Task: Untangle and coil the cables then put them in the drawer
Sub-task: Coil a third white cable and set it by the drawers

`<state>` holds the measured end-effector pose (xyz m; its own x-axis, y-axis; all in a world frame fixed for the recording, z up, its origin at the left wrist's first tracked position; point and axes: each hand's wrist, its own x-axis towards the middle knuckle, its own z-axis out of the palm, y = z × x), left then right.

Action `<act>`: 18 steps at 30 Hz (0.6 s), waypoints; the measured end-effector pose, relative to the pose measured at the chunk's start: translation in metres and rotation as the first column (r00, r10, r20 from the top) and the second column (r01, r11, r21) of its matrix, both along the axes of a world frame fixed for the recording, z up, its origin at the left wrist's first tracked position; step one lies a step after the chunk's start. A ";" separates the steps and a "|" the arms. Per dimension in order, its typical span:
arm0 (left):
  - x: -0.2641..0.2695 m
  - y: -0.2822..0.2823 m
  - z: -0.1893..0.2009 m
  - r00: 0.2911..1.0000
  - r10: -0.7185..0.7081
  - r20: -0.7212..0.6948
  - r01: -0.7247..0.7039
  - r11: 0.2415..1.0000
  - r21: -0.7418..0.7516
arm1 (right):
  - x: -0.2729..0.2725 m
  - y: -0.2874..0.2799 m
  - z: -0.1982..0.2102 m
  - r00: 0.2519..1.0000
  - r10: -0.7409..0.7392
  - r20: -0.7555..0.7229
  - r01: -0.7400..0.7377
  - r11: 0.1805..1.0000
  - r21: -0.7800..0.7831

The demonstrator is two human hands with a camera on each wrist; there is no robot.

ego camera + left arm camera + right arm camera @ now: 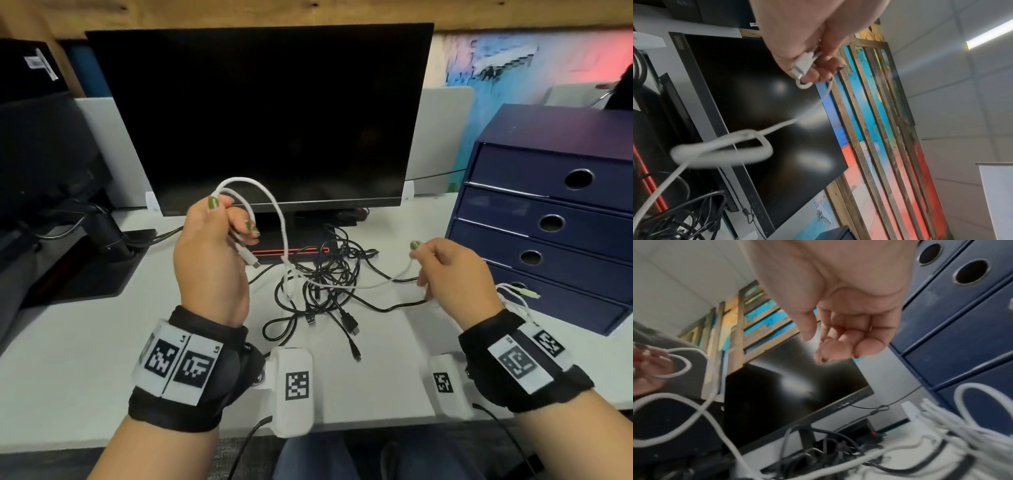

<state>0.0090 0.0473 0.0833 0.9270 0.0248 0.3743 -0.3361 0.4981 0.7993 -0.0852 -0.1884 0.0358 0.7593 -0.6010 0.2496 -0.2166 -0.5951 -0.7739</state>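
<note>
- Both hands raised above desk (85, 377): left hand (209, 260) clamped on coiled white cable (274, 209), right hand (455, 274) pinching its slack.
- Farther: black tangle (325, 284) snagging white cable; risk of tightening knot if pulled hard.
- Drawers (548, 219) closed.

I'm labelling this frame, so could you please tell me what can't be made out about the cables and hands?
- Right hand: whether it pinches the white cable; fingers hide contact in head view, blur in right wrist view.
- Black cable tangle: cable count; overlaps.
- Bottom drawer: open or shut; the wrist covers part.
- White bundle: blurred.
</note>
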 end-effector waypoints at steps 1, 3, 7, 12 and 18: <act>-0.004 -0.003 0.000 0.999 -0.035 0.029 0.034 0.998 0.048 | -0.001 0.005 0.004 0.998 0.048 0.049 -0.051 0.998 0.043; -0.012 -0.007 0.001 0.991 -0.096 0.090 0.080 0.983 0.166 | -0.002 0.019 0.014 0.978 0.167 0.122 -0.179 0.979 0.098; -0.024 -0.018 -0.002 0.974 -0.186 0.129 0.128 0.923 0.363 | -0.008 0.046 0.030 0.898 0.399 0.189 -0.405 0.914 -0.005; -0.034 -0.029 -0.012 0.948 -0.306 0.086 0.247 0.880 0.406 | 0.001 0.065 0.037 0.865 0.450 0.220 -0.463 0.887 0.007; -0.036 -0.027 -0.016 0.840 -0.541 -0.026 0.504 0.763 0.405 | 0.010 0.063 0.034 0.872 0.413 0.263 -0.461 0.873 0.156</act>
<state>-0.0265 0.0206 0.0678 0.7171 -0.6151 0.3279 -0.1906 0.2795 0.9410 -0.0757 -0.1252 0.0701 0.8979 -0.2754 0.3435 0.2136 -0.4097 -0.8868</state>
